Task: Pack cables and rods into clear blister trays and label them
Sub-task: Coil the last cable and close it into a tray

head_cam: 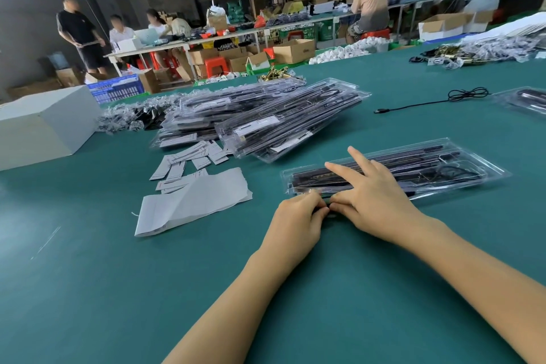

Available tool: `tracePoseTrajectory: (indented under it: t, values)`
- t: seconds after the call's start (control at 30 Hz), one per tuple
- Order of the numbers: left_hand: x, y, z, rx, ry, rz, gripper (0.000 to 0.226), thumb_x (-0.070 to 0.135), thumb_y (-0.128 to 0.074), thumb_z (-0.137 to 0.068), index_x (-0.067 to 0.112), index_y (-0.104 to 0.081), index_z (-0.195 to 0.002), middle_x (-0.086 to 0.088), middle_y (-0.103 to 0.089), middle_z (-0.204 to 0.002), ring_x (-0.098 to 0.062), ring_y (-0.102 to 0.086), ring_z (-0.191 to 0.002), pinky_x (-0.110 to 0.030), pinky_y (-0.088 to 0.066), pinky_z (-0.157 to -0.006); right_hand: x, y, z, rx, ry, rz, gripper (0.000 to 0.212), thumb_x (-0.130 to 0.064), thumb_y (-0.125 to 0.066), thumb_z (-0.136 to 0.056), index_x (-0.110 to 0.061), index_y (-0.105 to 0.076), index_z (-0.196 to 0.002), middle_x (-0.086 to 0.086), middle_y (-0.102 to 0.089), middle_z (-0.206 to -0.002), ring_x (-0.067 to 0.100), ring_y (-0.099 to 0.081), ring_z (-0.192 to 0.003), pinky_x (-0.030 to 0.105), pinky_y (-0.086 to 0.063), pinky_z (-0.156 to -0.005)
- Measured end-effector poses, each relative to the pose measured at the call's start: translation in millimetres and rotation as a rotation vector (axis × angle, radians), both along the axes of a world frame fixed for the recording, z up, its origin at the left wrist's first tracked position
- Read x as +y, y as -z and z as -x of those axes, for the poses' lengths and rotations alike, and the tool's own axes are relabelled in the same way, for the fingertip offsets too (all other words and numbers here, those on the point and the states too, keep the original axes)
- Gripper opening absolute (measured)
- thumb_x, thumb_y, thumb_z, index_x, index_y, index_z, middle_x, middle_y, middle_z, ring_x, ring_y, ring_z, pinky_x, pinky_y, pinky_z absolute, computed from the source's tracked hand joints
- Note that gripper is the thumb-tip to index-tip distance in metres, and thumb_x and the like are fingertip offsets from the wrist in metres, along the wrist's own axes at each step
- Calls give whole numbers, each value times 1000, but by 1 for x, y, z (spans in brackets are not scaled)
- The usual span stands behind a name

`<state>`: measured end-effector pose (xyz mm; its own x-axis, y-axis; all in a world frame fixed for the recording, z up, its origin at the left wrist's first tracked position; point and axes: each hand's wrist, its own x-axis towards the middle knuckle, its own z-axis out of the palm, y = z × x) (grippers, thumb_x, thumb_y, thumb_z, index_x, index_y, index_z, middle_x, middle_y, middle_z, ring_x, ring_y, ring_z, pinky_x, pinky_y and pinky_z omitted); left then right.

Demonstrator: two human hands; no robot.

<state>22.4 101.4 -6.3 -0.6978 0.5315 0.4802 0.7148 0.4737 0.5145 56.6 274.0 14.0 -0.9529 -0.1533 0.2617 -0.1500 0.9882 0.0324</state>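
Note:
A clear blister tray (437,168) holding black rods and a coiled cable lies on the green table in front of me. My left hand (298,221) pinches the tray's near edge with curled fingers. Beside it, my right hand (372,195) lies on the tray's near left part, thumb pinching the same edge while the index and middle fingers stretch out flat over the lid. What sits between the two thumbs is hidden. White labels (189,162) lie loose to the left, next to a sheet of backing paper (192,201).
A pile of packed blister trays (266,118) lies behind the labels. A white box (44,124) stands at far left. A loose black cable (428,102) and another tray (526,100) lie at right. Other people work at tables behind.

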Motion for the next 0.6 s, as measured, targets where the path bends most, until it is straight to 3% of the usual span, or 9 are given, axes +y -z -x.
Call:
tracePoseTrajectory:
  t: [0.07,0.13,0.2,0.27,0.37,0.47,0.6]
  values:
    - [-2,2,-2,76,-7,27,14,5,-59,-91,1,-72,-94,-13,-70,-106,-25,-63,-111,-35,-51,-86,-2,-1,-1,19,30,-33,34,-53,-41,-96,-40,-71,-106,-10,-21,-157,31,2,-147,48,-13,-115]
    - [-6,2,-3,120,-18,69,18,4,-57,-91,2,-73,-98,-12,-68,-118,-26,-62,-113,-37,-52,-88,-5,-5,-5,79,23,-40,23,-46,-56,-92,-36,-76,-94,-4,-40,-150,37,-17,-144,52,-24,-111]
    - [-11,0,-1,163,-29,77,14,3,-61,-88,2,-73,-93,-10,-71,-111,-27,-67,-101,-38,-56,-81,-7,-4,-8,199,4,-10,8,-35,-76,-79,-29,-79,-76,4,-62,-129,44,-44,-128,55,-42,-97]
    - [-15,-2,2,196,-37,40,9,1,-67,-82,3,-75,-86,-7,-74,-97,-24,-71,-87,-37,-58,-71,-8,-2,-9,286,-7,-9,8,-30,-84,-70,-25,-78,-67,5,-70,-114,43,-57,-114,51,-49,-86]
    - [-18,-6,2,207,-44,92,13,13,-64,-86,7,-76,-87,-3,-74,-94,-21,-70,-85,-37,-58,-68,-9,0,-10,340,-4,19,13,-28,-88,-65,-24,-77,-60,4,-72,-107,40,-62,-106,48,-51,-80]
    - [-17,-10,-3,272,-61,202,34,34,-49,-93,14,-75,-84,3,-73,-88,-20,-68,-83,-35,-57,-61,-9,1,-12,379,-17,63,17,-25,-88,-63,-19,-74,-56,6,-72,-108,40,-62,-105,48,-50,-80]
    - [-16,-10,-7,285,-92,294,31,35,-51,-91,15,-75,-92,6,-74,-95,-21,-68,-87,-32,-57,-64,-5,3,-15,440,-93,23,25,-22,-87,-65,-11,-69,-53,8,-67,-91,34,-60,-86,41,-50,-69]
